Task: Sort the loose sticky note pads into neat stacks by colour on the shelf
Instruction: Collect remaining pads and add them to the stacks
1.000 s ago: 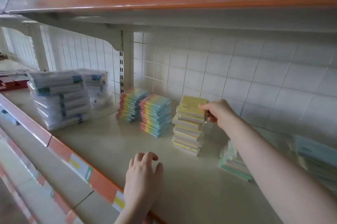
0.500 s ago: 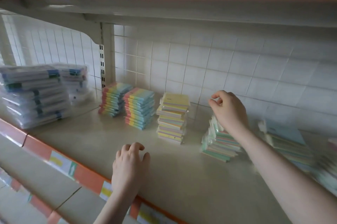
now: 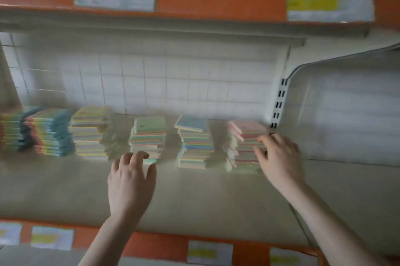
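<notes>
My right hand [image 3: 279,157] sits at right of centre in the frame, fingertips against the right side of the pink-topped stack [image 3: 246,144]; motion blur keeps me from telling whether they grip a pad or only press. That stack lies just left of those fingers, standing upright on the shelf [image 3: 194,196]. My left hand [image 3: 131,177] rests loose and spread, nearer the green-topped stack [image 3: 149,138], fingertips at its base, holding nothing.
</notes>
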`<state>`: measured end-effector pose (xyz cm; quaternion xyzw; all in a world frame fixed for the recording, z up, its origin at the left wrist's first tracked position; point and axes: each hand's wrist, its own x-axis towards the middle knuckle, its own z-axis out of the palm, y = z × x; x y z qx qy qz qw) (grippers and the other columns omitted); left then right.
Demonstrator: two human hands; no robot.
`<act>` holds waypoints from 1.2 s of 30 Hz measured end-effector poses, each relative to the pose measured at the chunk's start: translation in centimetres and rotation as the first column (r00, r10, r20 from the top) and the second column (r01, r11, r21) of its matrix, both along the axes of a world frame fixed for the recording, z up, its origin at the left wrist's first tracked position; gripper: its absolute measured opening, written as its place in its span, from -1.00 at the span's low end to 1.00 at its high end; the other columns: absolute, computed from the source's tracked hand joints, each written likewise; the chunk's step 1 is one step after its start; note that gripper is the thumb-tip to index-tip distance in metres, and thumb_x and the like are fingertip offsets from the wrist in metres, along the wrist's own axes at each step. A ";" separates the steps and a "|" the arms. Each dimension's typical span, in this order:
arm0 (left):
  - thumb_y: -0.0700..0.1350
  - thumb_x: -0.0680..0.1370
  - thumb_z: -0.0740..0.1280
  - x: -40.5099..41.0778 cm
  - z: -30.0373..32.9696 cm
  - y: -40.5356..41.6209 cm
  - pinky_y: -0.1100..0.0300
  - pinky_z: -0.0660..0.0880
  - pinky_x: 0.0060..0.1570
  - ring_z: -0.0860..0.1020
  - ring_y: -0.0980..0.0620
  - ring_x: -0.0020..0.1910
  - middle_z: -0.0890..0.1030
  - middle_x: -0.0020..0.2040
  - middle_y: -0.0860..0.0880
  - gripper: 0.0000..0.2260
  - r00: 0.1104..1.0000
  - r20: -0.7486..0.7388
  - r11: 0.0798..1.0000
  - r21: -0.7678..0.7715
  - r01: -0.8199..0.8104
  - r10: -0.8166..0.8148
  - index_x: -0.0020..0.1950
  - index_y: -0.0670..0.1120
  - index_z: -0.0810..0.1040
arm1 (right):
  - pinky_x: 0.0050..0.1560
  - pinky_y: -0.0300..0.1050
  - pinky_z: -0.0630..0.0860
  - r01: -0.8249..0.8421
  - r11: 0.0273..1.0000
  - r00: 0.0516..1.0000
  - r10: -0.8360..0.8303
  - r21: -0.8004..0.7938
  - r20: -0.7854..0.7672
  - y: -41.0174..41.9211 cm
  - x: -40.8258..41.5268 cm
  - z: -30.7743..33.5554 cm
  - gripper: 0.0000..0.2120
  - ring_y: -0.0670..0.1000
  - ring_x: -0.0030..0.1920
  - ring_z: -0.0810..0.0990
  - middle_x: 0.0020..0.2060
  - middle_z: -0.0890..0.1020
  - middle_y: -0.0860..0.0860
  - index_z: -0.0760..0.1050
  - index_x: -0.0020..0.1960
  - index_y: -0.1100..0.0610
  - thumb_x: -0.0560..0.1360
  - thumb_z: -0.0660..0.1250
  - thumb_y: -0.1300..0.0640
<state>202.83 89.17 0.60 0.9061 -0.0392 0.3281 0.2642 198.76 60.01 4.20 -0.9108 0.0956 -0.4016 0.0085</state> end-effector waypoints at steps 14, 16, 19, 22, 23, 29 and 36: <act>-0.08 0.49 0.37 -10.6 1.7 -32.8 -0.03 0.34 0.15 0.43 -0.20 0.17 0.54 0.13 -0.13 -0.75 0.922 -0.056 0.924 -0.004 0.383 -0.383 0.15 -0.10 0.56 | 0.07 -0.05 0.39 0.277 0.958 0.951 -0.262 0.073 -0.165 -27.5 -17.0 -2.5 -0.75 0.11 0.07 0.53 0.04 0.59 0.07 0.52 0.16 0.13 0.55 0.24 0.04; -0.07 0.50 0.37 -11.4 1.9 -35.9 -0.02 0.33 0.15 0.43 -0.20 0.17 0.54 0.15 -0.13 -0.75 0.906 -0.066 0.908 0.005 0.418 -0.417 0.16 -0.10 0.55 | 0.08 -0.05 0.39 0.309 0.948 0.941 -0.292 0.082 -0.172 -30.3 -18.1 -2.7 -0.74 0.10 0.09 0.53 0.06 0.59 0.06 0.51 0.18 0.10 0.55 0.22 0.02; -0.02 0.54 0.31 -12.0 1.6 -40.1 0.04 0.30 0.20 0.37 -0.13 0.25 0.49 0.24 -0.07 -0.72 0.882 -0.100 0.887 -0.013 0.461 -0.460 0.23 -0.05 0.51 | 0.09 -0.08 0.38 0.374 0.923 0.913 -0.348 0.091 -0.214 -34.3 -19.6 -3.5 -0.73 0.06 0.11 0.51 0.08 0.56 0.02 0.48 0.19 0.07 0.57 0.18 -0.02; -0.01 0.54 0.32 -11.9 0.8 -44.1 0.04 0.30 0.22 0.38 -0.12 0.27 0.48 0.25 -0.05 -0.71 0.852 -0.121 0.860 -0.039 0.508 -0.509 0.24 -0.04 0.51 | 0.05 -0.08 0.37 0.446 0.887 0.884 -0.416 0.120 -0.215 -38.2 -20.9 -4.7 -0.75 0.08 0.10 0.51 0.05 0.56 0.04 0.50 0.16 0.06 0.57 0.19 -0.01; -0.01 0.53 0.33 -11.9 0.5 -45.6 0.03 0.31 0.21 0.39 -0.13 0.26 0.50 0.25 -0.07 -0.71 0.840 -0.132 0.849 -0.036 0.527 -0.527 0.23 -0.05 0.52 | 0.06 -0.08 0.37 0.479 0.870 0.865 -0.444 0.119 -0.233 -39.5 -21.4 -5.0 -0.75 0.08 0.11 0.50 0.06 0.55 0.04 0.50 0.16 0.05 0.57 0.18 -0.01; 0.00 0.51 0.35 -13.4 0.3 -54.2 0.02 0.34 0.19 0.39 -0.11 0.26 0.50 0.23 -0.04 -0.70 0.773 -0.179 0.786 -0.001 0.618 -0.608 0.21 -0.03 0.52 | 0.07 -0.08 0.37 0.565 0.811 0.817 -0.523 0.153 -0.241 -48.9 -24.8 -4.8 -0.72 0.08 0.13 0.48 0.14 0.54 0.05 0.46 0.24 0.03 0.58 0.17 -0.01; 0.00 0.52 0.34 -15.3 0.9 -64.1 0.03 0.33 0.21 0.39 -0.12 0.26 0.50 0.24 -0.06 -0.70 0.808 -0.162 0.813 0.052 0.580 -0.566 0.23 -0.04 0.52 | -0.04 -0.05 0.39 0.574 0.801 0.812 -0.532 0.169 -0.240 -61.8 -26.8 -5.3 -0.75 0.13 0.03 0.50 0.01 0.58 0.10 0.54 0.09 0.10 0.55 0.20 -0.01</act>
